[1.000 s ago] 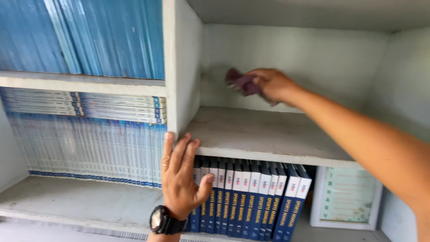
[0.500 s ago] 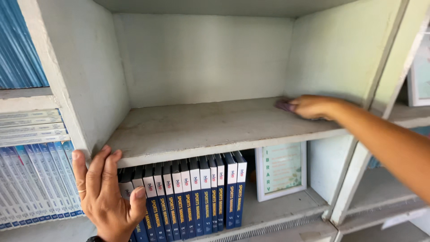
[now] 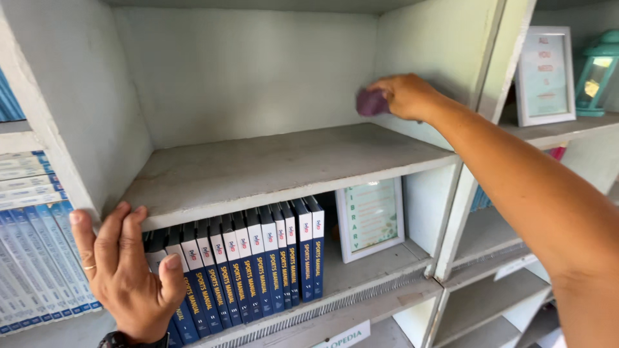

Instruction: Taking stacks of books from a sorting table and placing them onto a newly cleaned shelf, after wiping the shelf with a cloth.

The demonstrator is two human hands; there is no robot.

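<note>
My right hand [image 3: 407,95] reaches into a bare white shelf compartment and presses a small purple cloth [image 3: 372,102] against its right inner wall [image 3: 438,58], just above the shelf board [image 3: 271,164]. My left hand [image 3: 126,274] is spread open at the lower left, fingers resting against the front edge of that board and the upright divider, with a ring on one finger and a dark watch at the wrist. It touches the tops of dark blue books [image 3: 251,258] standing in a row below.
A white framed sign [image 3: 369,216] stands beside the blue books. Light blue books [image 3: 32,245] fill the left compartment. A framed picture [image 3: 545,74] and a teal lantern [image 3: 599,71] sit on the right shelf.
My right hand lifted the cloth off the shelf board and onto the right wall. The view shifted slightly right and closer; my left hand stayed at the shelf edge.
</note>
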